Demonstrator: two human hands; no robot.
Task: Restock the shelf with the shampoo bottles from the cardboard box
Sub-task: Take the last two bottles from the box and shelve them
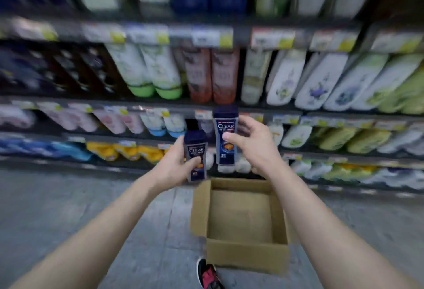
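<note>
Each hand holds a dark blue shampoo bottle labelled CLEAR, upright, in front of the shelves. My left hand (176, 164) grips the lower bottle (196, 151) from the left. My right hand (250, 144) grips the higher bottle (226, 137) from the right, thumb on its front. Below them an open cardboard box (243, 254) sits on the floor; I see no bottles inside it. Behind the bottles, a dark gap (192, 124) shows on the shelf row (160, 136) with a dark bottle in it.
Store shelves full of blurred white, green, orange, pink and blue bottles fill the view above. Price tags line the shelf edges. The grey floor (68, 208) spreads to the left of the box. A red and black shoe (208, 275) stands by the box's near corner.
</note>
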